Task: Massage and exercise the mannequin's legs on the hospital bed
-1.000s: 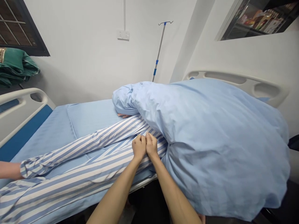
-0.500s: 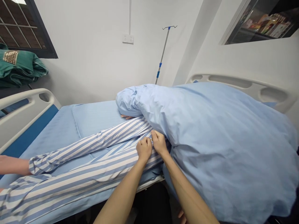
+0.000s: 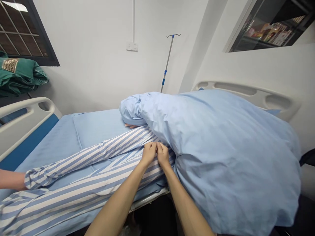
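A person lies on a hospital bed in blue-and-white striped trousers (image 3: 81,183), the upper body covered by a light blue quilt (image 3: 221,150). My left hand (image 3: 148,153) and my right hand (image 3: 162,155) sit side by side on the near thigh, just at the quilt's edge. Both are closed, fingers curled and pressing into the striped cloth. The person's own hand (image 3: 131,126) peeks out under the quilt on the far side. A bare ankle (image 3: 11,179) shows at the left edge.
The bed has a light blue sheet (image 3: 98,123), a white-and-blue footboard (image 3: 23,126) at left and a white headboard (image 3: 251,93) at right. A drip pole (image 3: 168,59) stands by the far wall. Folded green cloth (image 3: 19,77) lies at upper left.
My hands came back together on the thigh after the right one had shifted a little toward the quilt. The view has drifted slightly.
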The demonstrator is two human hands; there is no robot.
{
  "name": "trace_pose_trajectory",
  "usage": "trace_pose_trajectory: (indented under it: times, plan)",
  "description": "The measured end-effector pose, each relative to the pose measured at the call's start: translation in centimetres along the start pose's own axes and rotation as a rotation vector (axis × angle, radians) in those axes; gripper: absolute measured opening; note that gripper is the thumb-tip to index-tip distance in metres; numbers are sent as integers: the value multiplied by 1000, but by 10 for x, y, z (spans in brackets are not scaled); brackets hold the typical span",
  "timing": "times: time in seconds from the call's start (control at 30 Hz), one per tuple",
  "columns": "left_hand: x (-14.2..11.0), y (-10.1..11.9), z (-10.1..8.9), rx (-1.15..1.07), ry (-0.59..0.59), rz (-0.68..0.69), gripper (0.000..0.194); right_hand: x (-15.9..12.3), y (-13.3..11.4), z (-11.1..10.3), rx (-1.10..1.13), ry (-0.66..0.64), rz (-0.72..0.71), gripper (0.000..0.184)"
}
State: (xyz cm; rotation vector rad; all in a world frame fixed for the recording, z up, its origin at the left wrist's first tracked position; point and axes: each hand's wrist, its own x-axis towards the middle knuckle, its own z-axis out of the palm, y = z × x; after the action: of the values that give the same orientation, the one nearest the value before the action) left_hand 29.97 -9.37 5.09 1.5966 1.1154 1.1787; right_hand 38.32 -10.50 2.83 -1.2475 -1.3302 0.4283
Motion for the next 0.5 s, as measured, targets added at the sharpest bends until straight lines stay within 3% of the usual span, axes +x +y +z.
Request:
trace_pose_trajectory:
  times: [0.13, 0.27, 0.4, 0.5]
  plan:
    - [3, 5, 12, -51, 106, -4, 34, 2, 3, -2, 33, 20, 33, 34]
    - [-8, -9, 28, 134, 292, -62, 30, 2, 6, -3, 37, 40, 79, 34]
    - [-13, -16, 30, 247, 279, -75, 29, 4, 1, -4, 5, -6, 70, 35]
    - [-12, -15, 27, 261, 268, -94, 31, 8, -12, -10, -143, -96, 2, 37]
